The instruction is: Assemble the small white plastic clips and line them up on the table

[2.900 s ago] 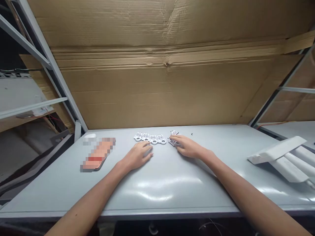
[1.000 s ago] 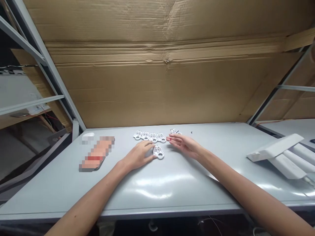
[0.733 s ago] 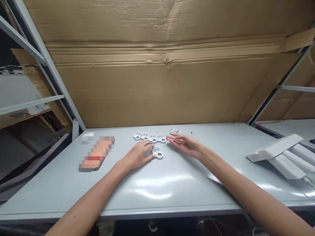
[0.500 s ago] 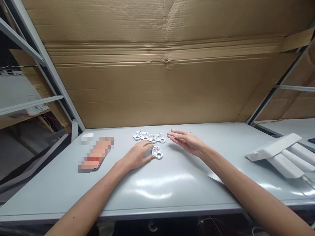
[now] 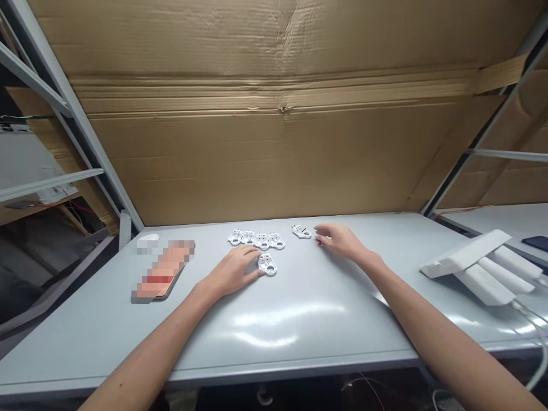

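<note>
My left hand (image 5: 234,270) rests on the table, its thumb and fingers gripping the left edge of a white plastic part (image 5: 268,265) with a round ring at its lower end. Just behind it, similar white parts (image 5: 262,241) lie side by side in a row. Another such part (image 5: 302,232) lies apart to the right, with a small dark bit on it. Close to that part's right side, my right hand (image 5: 338,240) is low over the table with its fingers curled together. A small red spot shows at its fingertips; what they hold, if anything, is hidden.
On the left lie a partly blurred orange-pink phone-like object (image 5: 169,268) and a small white object (image 5: 148,240). White elongated boxes (image 5: 475,260) with a cable are at the right. A cardboard sheet (image 5: 274,165) rises behind the table, between metal frame posts.
My right hand has shifted right and its outstretched fingers have curled, uncovering the separate white part. The left hand keeps its hold. The whole view has shifted slightly.
</note>
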`<state>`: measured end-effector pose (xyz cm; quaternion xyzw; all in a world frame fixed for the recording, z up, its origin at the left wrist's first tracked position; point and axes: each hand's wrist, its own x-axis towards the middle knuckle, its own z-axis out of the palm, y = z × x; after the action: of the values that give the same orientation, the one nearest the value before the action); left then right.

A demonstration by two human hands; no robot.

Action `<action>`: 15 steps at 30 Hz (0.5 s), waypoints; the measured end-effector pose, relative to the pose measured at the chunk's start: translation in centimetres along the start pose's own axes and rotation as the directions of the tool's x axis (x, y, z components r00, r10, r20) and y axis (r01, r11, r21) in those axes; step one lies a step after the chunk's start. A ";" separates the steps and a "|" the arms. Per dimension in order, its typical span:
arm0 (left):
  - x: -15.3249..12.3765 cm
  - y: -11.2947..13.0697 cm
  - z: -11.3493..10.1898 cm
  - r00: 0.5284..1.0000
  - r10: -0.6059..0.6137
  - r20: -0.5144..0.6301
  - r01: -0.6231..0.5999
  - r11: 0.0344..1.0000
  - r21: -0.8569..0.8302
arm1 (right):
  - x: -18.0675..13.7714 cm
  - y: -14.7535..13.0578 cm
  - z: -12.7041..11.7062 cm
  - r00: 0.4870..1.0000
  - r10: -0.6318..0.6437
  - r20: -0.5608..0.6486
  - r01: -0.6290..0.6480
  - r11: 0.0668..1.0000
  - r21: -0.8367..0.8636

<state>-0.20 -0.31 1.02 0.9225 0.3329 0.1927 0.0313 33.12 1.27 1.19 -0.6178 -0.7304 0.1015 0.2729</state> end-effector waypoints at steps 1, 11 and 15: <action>0.0 0.0 0.0 1.000 -0.002 0.001 0.002 1.000 0.002 | 0.0 0.1 0.0 1.000 0.012 -0.005 -0.012 1.000 -0.013; 0.1 0.3 0.7 1.000 -0.014 -0.014 0.014 0.999 0.033 | -1.7 -5.3 2.5 0.900 -0.435 -0.006 0.435 0.899 0.057; 0.0 -0.4 0.4 1.000 0.011 -0.007 -0.010 0.998 0.059 | -3.0 -8.0 4.2 0.769 -0.626 0.131 0.619 0.780 0.094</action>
<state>-0.29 0.01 0.57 0.9240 0.3338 0.1864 0.0019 24.38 -2.55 0.76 -0.3249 -0.9101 0.0697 0.2477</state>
